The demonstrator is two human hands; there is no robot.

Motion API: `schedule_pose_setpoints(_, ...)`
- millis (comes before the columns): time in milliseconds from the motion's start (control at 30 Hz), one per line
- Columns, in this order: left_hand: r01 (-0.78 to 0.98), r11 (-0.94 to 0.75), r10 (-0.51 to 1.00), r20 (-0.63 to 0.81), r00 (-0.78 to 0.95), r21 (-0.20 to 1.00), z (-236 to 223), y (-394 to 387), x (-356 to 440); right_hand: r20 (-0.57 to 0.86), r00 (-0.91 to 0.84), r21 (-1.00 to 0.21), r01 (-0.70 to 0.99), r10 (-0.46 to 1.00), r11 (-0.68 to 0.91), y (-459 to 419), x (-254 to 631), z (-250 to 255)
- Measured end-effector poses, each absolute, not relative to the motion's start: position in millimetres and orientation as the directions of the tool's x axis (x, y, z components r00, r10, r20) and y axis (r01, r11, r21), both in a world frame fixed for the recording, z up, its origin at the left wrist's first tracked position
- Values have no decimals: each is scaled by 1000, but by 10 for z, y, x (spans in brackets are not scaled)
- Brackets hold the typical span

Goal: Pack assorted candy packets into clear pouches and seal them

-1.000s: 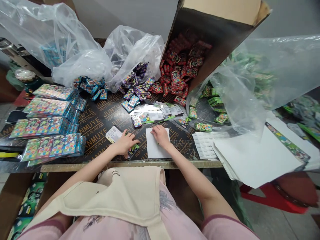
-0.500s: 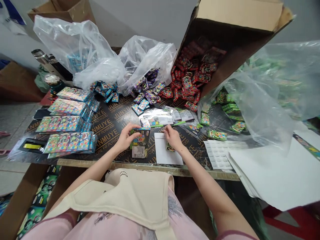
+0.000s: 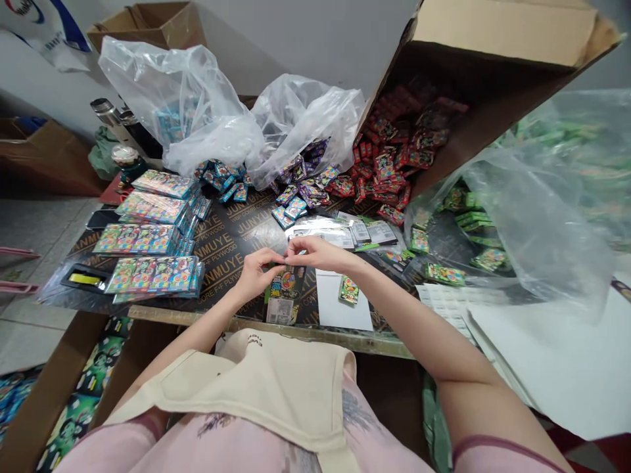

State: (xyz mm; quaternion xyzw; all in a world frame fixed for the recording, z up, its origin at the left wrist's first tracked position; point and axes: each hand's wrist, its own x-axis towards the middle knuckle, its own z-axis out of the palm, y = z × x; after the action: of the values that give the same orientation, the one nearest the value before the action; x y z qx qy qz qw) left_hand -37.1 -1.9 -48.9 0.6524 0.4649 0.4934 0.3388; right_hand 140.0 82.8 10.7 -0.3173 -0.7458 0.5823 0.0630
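A dark printed packet [image 3: 282, 292] with a pale label at its lower end hangs upright just over the table's front. My left hand [image 3: 259, 270] is closed on its upper left edge, thumb and fingers pinched. My right hand [image 3: 315, 253] meets it at the top edge, fingertips pinched there; the exact grip is partly hidden. Below my right wrist, a small green box [image 3: 349, 290] rests on a white card [image 3: 342, 316]. Behind my hands lie more flat packets with labels [image 3: 377, 232] and a few small blue boxes [image 3: 290, 211].
Wrapped stacks of boxes [image 3: 152, 272] stand at the left. Along the back are plastic bags [image 3: 210, 131] with blue and purple boxes [image 3: 308, 180], a carton [image 3: 493, 52] spilling red boxes [image 3: 387, 174], and a bag of green boxes [image 3: 473, 220]. White sheets [image 3: 557, 355] overhang the right edge.
My left hand has lifted the packet from the table and brought it upright toward the middle. My right hand has moved left from the white card to the packet's top, uncovering the green box.
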Motion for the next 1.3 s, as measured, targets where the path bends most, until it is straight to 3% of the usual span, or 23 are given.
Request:
schedule_pose_setpoints(267,257,-323,946,322,49,911,-440,-64,-322,-356,-781,-883,461,513,89,868,1339,82)
schedule_pose_setpoints(433,262,-193,975,215,-57,946,-425,-64,-250,-366,-771,-881,467,521,72,872,1334,67)
schedule_pose_setpoints(533,243,-87,985,120,-127,966,-468,-40,-243,-352,-744,-882,466,567,64,890,1337,-51)
schedule_pose_setpoints(633,94,-16,988,30,-153,995,-598,-47,-240,-317,-670,-912,410,672,-21,856,1321,-218)
schedule_pose_setpoints(733,-56,133,991,-134,-27,990,-734,-158,-215,-297,-547,-937,323,783,-130,714,1315,-331)
schedule_pose_setpoints(833,29,243,969,-244,39,970,-725,-266,-280,-179,-403,-951,305,898,-53,585,1430,-374)
schedule_pose_setpoints(900,195,137,989,-124,-78,971,-649,-221,-406,-46,-225,-936,351,973,37,547,1684,-387)
schedule_pose_setpoints(967,448,5,963,116,-242,894,-592,-81,-540,72,-2,-884,462,997,65,489,2130,-392)
schedule_pose_setpoints(1033,629,-91,927,296,-230,772,-630,85,-625,188,230,-768,641,955,-3,359,2750,-394)
schedule_pose_setpoints(1100,761,-147,939,330,-92,632,-788,214,-648,280,436,-587,783,855,-207,145,3474,-395)
schedule_pose_setpoints(1133,816,-148,954,297,-30,558,-901,257,-643,293,553,-521,776,780,-355,8,3846,-395)
schedule_pose_setpoints(1233,903,-77,992,120,29,422,-1255,337,-618,329,868,-396,484,372,-780,-479,4846,-377)
schedule_pose_setpoints(1300,915,-55,998,52,37,399,-1409,409,-619,273,946,-370,271,175,-888,-795,5317,-355)
